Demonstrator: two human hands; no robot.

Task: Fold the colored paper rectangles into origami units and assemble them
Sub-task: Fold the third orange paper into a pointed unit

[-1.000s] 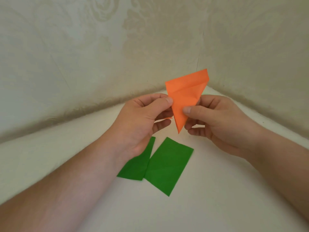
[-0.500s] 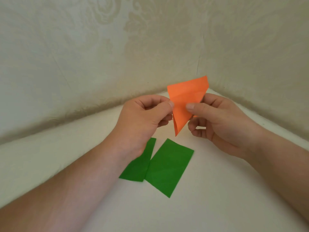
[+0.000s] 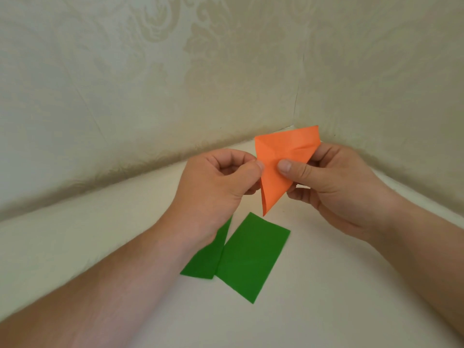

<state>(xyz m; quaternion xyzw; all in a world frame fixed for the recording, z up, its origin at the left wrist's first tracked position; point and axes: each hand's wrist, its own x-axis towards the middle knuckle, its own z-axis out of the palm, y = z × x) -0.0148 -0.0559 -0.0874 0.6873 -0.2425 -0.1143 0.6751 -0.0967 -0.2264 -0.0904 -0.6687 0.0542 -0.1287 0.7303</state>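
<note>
Orange paper (image 3: 278, 167): folded into a long triangle, held in the air above the worktop (image 3: 326, 285), its sharp tip pointing down toward the green sheets.
Left hand (image 3: 221, 182): we see its grip closed on the left edge of the orange paper, thumb tip against the front face and fingers curled behind.
Right hand (image 3: 334, 187): its grip pinches the right side, thumb flat on the front, fingers behind the sheet.
Step in hand: we judge the first unit is mid-fold, with slight buckles across its upper part that are not yet pressed flat.
Green rectangles (image 3: 251, 257): two lie flat on the worktop below the hands, edges touching or slightly overlapping, one partly hidden by the left wrist; both untouched.
Next move: we would line up the edges before creasing, then pinch along the fold firmly; thin paper skews easily in the air, so laying it on the worktop may help.
Remaining: we reckon most of the task is ahead, since no units are assembled.
</note>
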